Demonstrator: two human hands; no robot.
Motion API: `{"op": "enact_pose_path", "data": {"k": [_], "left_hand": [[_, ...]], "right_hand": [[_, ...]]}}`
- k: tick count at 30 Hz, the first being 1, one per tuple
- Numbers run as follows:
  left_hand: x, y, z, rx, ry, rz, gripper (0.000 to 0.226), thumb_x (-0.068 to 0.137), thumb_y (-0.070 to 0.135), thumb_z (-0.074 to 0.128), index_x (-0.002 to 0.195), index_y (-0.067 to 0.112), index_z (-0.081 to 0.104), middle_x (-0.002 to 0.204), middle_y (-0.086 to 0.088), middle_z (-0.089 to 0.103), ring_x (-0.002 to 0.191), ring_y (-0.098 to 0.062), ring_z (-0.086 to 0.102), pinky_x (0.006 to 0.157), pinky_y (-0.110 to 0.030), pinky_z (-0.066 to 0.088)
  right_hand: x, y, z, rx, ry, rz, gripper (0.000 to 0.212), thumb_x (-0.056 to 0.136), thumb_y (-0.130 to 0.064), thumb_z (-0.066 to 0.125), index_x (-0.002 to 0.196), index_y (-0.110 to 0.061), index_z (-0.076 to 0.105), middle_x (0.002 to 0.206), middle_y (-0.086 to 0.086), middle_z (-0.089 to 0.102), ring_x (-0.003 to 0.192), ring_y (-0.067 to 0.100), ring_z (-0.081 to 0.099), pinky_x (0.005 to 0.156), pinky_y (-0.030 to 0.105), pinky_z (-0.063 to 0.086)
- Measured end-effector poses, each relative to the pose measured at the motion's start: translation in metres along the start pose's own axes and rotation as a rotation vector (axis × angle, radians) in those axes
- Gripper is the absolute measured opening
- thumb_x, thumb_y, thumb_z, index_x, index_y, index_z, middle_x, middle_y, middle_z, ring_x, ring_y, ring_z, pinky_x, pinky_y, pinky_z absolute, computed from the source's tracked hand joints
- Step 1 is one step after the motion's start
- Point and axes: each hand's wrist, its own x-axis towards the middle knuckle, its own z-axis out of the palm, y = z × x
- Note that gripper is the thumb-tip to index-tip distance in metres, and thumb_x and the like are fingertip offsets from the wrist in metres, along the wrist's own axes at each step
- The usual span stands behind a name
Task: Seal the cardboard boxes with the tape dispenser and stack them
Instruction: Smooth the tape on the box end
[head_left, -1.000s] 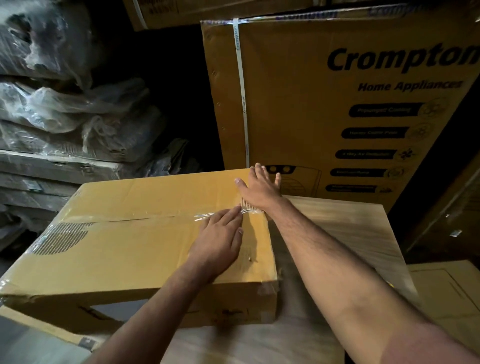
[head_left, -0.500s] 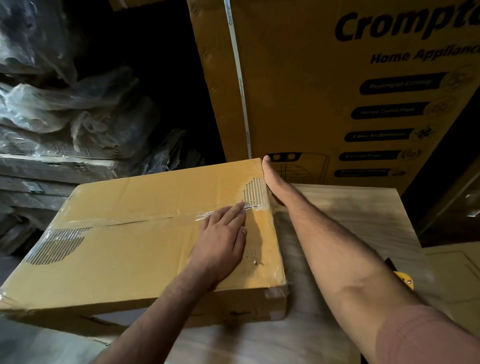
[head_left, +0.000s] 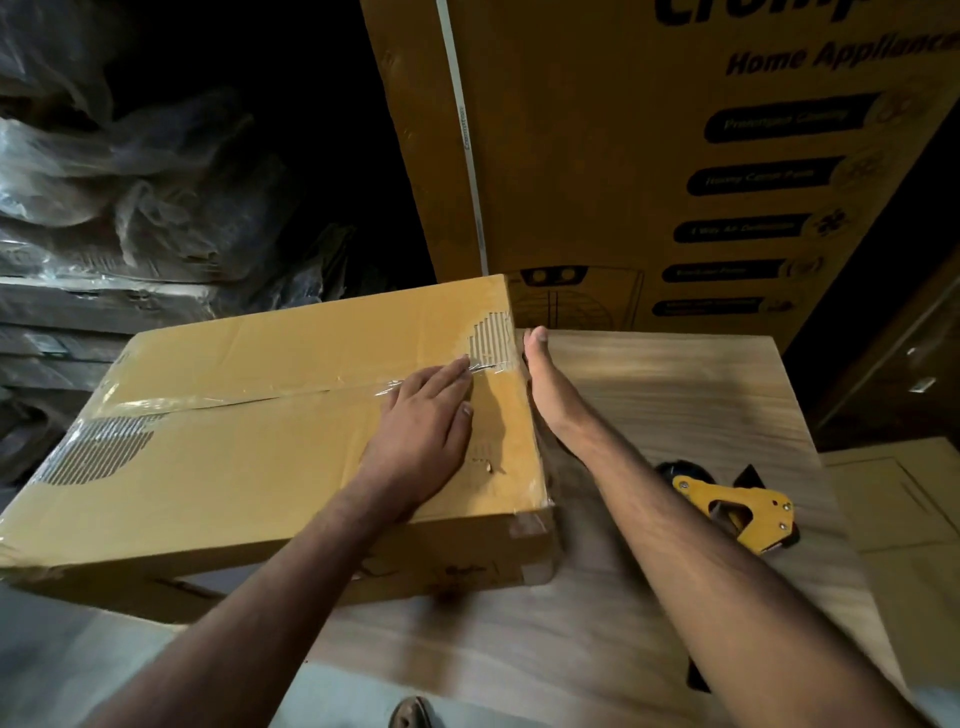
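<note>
Cardboard box (head_left: 249, 467) on table (head_left: 675, 395), tape dispenser (head_left: 737, 512) to its right, large carton (head_left: 597, 156) behind.

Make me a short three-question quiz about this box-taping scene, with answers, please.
1. True or false: the yellow metal tape dispenser is held in one of the hands.
2. Which hand lies flat on top of the flat brown cardboard box, over the clear tape strip? A) left hand B) right hand
3. Fill in: the right hand presses against the box's ____ side.

Key: 1. False; it lies on the pale wooden table. 2. A. 3. Right.
</note>
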Motion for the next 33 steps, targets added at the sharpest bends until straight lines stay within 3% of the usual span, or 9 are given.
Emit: {"op": "enact_pose_path", "data": {"k": [2,4,7,10,12,17,21,27,33], "left_hand": [[-0.001,0.0,0.0,0.001,0.009,-0.004,0.057,0.1,0.041,0.025,0.151,0.02,0.038,0.16,0.008,0.029,0.142,-0.018,0.027,0.115,-0.042,0.025],[-0.001,0.0,0.001,-0.003,0.013,-0.006,0.055,0.101,0.041,0.027,0.15,0.019,0.039,0.16,0.008,0.03,0.142,-0.018,0.028,0.115,-0.042,0.025],[-0.002,0.0,0.001,-0.022,0.024,-0.012,0.049,0.104,0.036,0.034,0.15,0.02,0.04,0.16,0.008,0.031,0.143,-0.018,0.027,0.117,-0.044,0.025],[-0.001,0.001,0.0,-0.027,0.027,-0.016,0.048,0.104,0.034,0.036,0.15,0.021,0.04,0.16,0.009,0.031,0.143,-0.017,0.027,0.118,-0.046,0.025],[-0.001,0.001,0.001,-0.023,0.03,-0.014,0.048,0.104,0.034,0.036,0.15,0.02,0.04,0.159,0.008,0.031,0.142,-0.019,0.028,0.117,-0.046,0.025],[-0.002,0.002,0.0,0.001,0.041,-0.009,0.048,0.104,0.032,0.036,0.15,0.019,0.039,0.159,0.006,0.032,0.142,-0.02,0.03,0.116,-0.043,0.027],[0.0,0.002,0.001,0.001,0.05,-0.014,0.048,0.104,0.033,0.036,0.15,0.02,0.041,0.159,0.007,0.033,0.142,-0.019,0.031,0.116,-0.044,0.028],[-0.001,0.002,0.001,-0.02,0.068,-0.017,0.047,0.103,0.031,0.038,0.148,0.017,0.044,0.157,0.005,0.037,0.141,-0.022,0.033,0.116,-0.045,0.03],[-0.001,0.003,-0.001,-0.022,0.045,-0.022,0.049,0.102,0.031,0.037,0.148,0.017,0.044,0.157,0.005,0.036,0.14,-0.022,0.033,0.115,-0.045,0.029]], "right_hand": [[-0.016,-0.003,0.009,0.137,0.101,-0.011,0.067,0.105,-0.052,0.006,0.156,-0.01,0.016,0.144,-0.003,0.037,0.116,-0.003,0.049,0.101,0.01,0.039],[-0.034,-0.001,0.02,0.092,0.145,0.04,0.086,0.093,-0.074,0.021,0.158,-0.018,0.018,0.162,0.004,0.025,0.145,0.015,0.032,0.122,0.04,0.025],[-0.044,0.056,0.014,0.102,0.104,0.102,0.098,0.081,-0.085,0.042,0.143,-0.008,0.047,0.143,0.024,0.05,0.133,0.04,0.048,0.111,0.063,0.036],[-0.067,0.01,0.006,0.095,0.284,0.099,0.076,0.099,-0.064,0.016,0.157,-0.015,0.024,0.164,0.008,0.022,0.15,0.021,0.022,0.118,0.031,0.01],[-0.064,-0.005,0.01,0.139,0.317,0.018,0.07,0.101,-0.059,0.009,0.159,-0.02,0.006,0.166,-0.005,0.004,0.151,0.009,0.01,0.113,0.019,0.01],[-0.048,-0.007,0.025,-0.048,0.312,-0.013,0.078,0.095,-0.064,0.018,0.159,-0.019,0.009,0.167,0.0,0.008,0.152,0.012,0.011,0.125,0.041,0.012],[-0.052,-0.018,0.022,0.081,0.435,-0.025,0.08,0.09,-0.064,0.019,0.157,-0.019,0.02,0.163,0.002,0.023,0.148,0.012,0.025,0.117,0.029,0.022],[-0.084,0.007,0.036,0.191,0.299,0.043,0.063,0.101,-0.057,0.017,0.153,-0.024,0.032,0.154,0.002,0.042,0.138,0.015,0.044,0.115,0.042,0.038],[-0.115,0.045,0.039,-0.026,0.225,-0.061,0.068,0.095,-0.073,0.018,0.155,-0.04,0.019,0.164,-0.006,0.023,0.149,0.02,0.026,0.117,0.061,0.025]]}}
